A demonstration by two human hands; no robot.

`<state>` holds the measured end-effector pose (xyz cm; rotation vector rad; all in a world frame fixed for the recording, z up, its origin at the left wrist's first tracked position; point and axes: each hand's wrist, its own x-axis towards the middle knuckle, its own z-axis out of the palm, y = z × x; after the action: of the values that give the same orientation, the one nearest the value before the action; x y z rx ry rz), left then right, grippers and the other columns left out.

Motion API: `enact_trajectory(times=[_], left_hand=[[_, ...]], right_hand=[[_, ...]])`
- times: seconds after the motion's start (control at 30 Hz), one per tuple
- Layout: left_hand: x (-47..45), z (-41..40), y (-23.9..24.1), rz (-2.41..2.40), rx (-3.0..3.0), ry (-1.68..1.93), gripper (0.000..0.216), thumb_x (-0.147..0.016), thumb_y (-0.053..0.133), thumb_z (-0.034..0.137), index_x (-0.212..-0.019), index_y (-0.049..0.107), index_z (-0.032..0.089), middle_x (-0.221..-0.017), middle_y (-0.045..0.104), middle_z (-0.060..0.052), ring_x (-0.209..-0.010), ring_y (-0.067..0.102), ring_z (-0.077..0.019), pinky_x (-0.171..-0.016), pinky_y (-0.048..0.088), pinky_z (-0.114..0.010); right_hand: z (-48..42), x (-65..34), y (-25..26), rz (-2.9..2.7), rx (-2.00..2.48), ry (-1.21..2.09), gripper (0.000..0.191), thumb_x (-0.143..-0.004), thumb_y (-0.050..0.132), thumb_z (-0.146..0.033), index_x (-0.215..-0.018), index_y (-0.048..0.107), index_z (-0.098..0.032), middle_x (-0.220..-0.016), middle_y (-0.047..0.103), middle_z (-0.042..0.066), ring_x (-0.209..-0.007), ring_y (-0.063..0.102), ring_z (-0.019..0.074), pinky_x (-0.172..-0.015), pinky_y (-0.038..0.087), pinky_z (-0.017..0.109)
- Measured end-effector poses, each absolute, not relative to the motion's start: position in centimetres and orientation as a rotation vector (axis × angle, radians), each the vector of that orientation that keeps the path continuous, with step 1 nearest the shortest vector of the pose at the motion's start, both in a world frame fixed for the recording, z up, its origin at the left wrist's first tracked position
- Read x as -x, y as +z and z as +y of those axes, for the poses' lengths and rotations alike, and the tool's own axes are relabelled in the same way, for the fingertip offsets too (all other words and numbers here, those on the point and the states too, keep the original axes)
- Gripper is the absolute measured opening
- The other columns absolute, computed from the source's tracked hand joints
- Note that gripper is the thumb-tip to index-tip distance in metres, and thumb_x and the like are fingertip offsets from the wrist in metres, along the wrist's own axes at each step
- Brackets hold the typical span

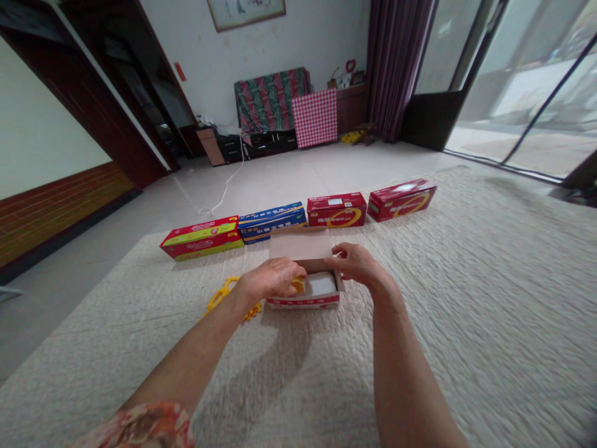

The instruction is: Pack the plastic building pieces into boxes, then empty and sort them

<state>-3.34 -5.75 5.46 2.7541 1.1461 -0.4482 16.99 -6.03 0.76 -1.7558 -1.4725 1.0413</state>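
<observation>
An open cardboard box (304, 303) with a red and white front stands before me on the bedspread, its plain lid raised at the back. My left hand (278, 277) reaches into the box's left side, fingers closed on a yellow piece (298, 285) whose full shape is hidden. At the right back corner my right hand (353, 261) pinches the box's wall between thumb and fingers. A pale flat surface (323, 284) shows inside the box on the right. Beside the box on the left, partly behind my left forearm, lie yellow chain-like plastic pieces (218, 298).
Behind the box stand a red-and-yellow carton (203, 239), a blue carton (272, 221), a red carton (336, 210) and another red carton (403, 199) in a row. They rest on a quilted cream bedspread (489, 298). A white cable (228, 182) runs across the floor beyond.
</observation>
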Motion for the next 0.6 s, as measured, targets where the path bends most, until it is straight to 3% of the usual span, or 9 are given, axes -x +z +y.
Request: enact_trajectory(times=[0.23, 0.6], left_hand=[[2.3, -5.4, 5.2, 1.183, -2.75, -0.662, 0.035, -0.074, 0.062, 0.029, -0.106, 0.068, 0.019, -0.104, 0.072, -0.011, -0.095, 0.067, -0.0255, -0.074, 0.049, -0.03], [3.1, -5.1, 4.4, 1.23, -2.794, -0.565, 0.034, -0.073, 0.058, 0.031, -0.103, 0.065, 0.016, -0.095, 0.072, -0.012, -0.087, 0.067, -0.0272, -0.066, 0.046, -0.031]], right_hand=[[-6.1, -17.0, 0.9, -1.498, 1.748, 1.018, 0.035, -0.079, 0.066, -0.025, -0.11, 0.065, -0.009, -0.078, 0.07, 0.008, -0.055, 0.059, 0.0122, -0.044, 0.047, 0.02], [-6.1, -17.0, 0.9, -1.481, 1.737, 1.034, 0.032, -0.077, 0.068, -0.025, -0.106, 0.066, -0.01, -0.073, 0.069, 0.006, -0.053, 0.058, 0.0119, -0.044, 0.046, 0.021]])
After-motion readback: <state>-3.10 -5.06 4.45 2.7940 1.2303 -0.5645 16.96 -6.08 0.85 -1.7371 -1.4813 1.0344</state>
